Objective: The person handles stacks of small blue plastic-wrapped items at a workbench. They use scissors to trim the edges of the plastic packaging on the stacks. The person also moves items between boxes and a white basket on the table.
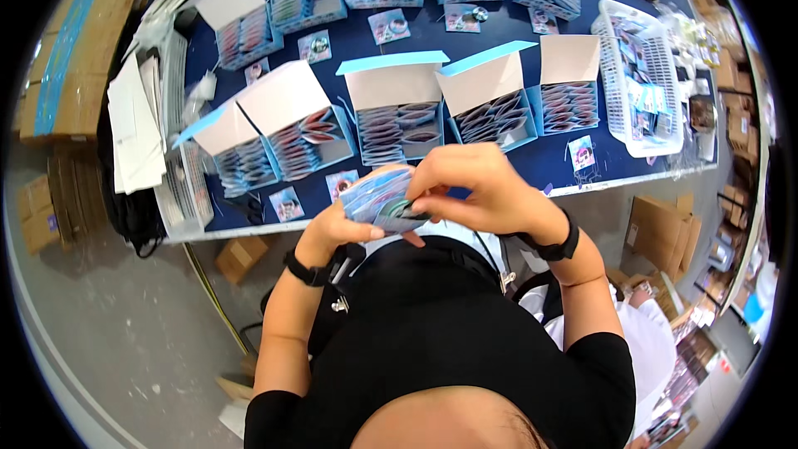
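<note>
My left hand [334, 229] is closed round a small stack of flat, glossy blue packets [376, 197], fanned a little, just in front of my body near the table's front edge. Thumb and fingers of my right hand [478, 187] pinch the right end of the same packets, where a dark green round piece shows. Close beyond my hands stands an open light-blue box [382, 137] with a raised white lid, packed with rows of similar packets. A single packet [342, 184] lies on the table just left of my hands.
Two rows of open packet boxes [312, 137] cover the dark blue table [366, 33], single packets lying before several of them. A white plastic basket [609, 87] with packets stands at the right, another basket [184, 199] at the left. Cardboard boxes [79, 58] are stacked beyond the left side.
</note>
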`<state>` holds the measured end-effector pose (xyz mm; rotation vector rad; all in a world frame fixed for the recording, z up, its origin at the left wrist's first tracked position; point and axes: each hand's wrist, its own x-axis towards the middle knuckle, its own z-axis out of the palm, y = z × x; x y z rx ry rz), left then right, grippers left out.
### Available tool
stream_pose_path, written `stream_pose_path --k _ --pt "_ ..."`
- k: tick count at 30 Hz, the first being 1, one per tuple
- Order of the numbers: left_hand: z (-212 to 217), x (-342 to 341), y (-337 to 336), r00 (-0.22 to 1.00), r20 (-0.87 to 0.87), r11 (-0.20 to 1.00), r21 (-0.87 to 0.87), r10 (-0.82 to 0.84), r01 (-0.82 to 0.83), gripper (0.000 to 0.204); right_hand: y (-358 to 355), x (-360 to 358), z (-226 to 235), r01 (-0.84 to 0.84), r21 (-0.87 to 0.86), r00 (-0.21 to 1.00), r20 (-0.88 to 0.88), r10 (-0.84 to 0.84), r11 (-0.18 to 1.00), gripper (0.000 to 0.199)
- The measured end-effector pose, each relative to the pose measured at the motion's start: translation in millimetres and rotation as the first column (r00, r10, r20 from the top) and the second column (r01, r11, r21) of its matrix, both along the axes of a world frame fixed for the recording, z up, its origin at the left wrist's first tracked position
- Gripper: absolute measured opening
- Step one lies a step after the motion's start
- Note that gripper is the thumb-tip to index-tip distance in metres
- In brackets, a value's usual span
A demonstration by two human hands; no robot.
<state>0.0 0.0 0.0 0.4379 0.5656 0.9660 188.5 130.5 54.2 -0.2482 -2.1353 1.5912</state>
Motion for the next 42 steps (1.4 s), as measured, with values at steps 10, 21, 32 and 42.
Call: stream_pose_path --k 10,21,32,42 --pt "-5 27 36 0.985 -0.159 0.977 0.211 0.065 -0.031 0.085 36 32 -2 -0.042 0.229 0.998 -0.037 0.052 0.973 0.016" --pt "22 59 56 0.976 0.039 0.976 0.037 0.214 -0.216 0.078 71 74 24 -0.058 0.374 0.993 0.113 0.016 0.925 0.017" --pt "7 -1 0 0.756 -0.335 0.802 -0.002 0.562 -0.597 0.079 216 110 43 0.436 0.484 0.792 0.193 -0.579 0.758 0.011" --pt "13 -30 -37 0.670 -0.311 0.697 -0.030 0.674 -0.716 0.081 244 78 29 0.337 0.311 0.840 0.327 -0.433 0.889 0.013"
